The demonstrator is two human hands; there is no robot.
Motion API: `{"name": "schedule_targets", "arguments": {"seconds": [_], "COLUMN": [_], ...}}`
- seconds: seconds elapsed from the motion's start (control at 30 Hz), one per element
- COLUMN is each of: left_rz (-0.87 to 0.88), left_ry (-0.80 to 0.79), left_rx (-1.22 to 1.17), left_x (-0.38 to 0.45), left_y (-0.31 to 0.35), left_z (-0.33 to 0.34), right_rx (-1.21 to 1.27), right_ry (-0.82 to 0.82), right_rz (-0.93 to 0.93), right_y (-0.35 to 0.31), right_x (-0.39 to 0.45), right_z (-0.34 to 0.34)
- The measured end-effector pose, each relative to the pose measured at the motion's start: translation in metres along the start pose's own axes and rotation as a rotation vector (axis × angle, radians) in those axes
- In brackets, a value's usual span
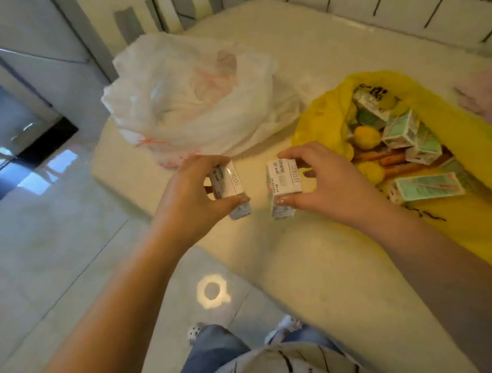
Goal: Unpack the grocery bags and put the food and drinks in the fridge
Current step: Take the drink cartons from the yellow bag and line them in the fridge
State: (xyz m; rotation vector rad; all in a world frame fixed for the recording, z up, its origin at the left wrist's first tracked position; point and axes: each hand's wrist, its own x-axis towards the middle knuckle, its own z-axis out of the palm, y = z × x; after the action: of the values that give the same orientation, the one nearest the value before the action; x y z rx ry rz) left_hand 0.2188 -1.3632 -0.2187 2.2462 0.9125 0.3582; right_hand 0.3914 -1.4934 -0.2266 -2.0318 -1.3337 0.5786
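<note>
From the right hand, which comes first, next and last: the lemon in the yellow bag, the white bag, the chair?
Measured from the right hand in the head view:
1. Lemon: just to its right, inside the yellow bag.
2. White bag: up and to the left on the table.
3. Chair: farthest, beyond the table's far edge.

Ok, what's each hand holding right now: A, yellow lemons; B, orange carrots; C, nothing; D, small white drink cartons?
D: the left hand and the right hand each grip small white drink cartons above the pale table, while the carrots and lemons lie in the yellow plastic bag.
</note>
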Motion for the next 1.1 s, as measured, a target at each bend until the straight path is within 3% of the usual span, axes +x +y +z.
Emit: {"name": "schedule_targets", "arguments": {"seconds": [0.23, 0.67, 0.9, 1.1], "left_rz": [-0.225, -0.41, -0.437, -0.429], "left_ry": [0.175, 0.491, 0.599, 0.665], "left_rx": [-0.043, -0.439, -0.472, -0.503], "left_x": [-0.082, -0.228, -0.216, -0.141], "left_y": [-0.109, -0.302, -0.384, -0.461], "left_z": [-0.09, -0.288, -0.365, -0.434], "right_rx": [0.005, 0.169, 0.186, 0.262], "right_ry": [-0.153, -0.308, -0.387, -0.388], "right_rz": [-0.182, -0.403, -0.489, -0.507], "right_y": [-0.1, -0.343, -0.419, -0.465], "right_x": [0.029, 0.078, 0.147, 0.254], "right_z": [0.117, 0.335, 0.41, 0.47]}}
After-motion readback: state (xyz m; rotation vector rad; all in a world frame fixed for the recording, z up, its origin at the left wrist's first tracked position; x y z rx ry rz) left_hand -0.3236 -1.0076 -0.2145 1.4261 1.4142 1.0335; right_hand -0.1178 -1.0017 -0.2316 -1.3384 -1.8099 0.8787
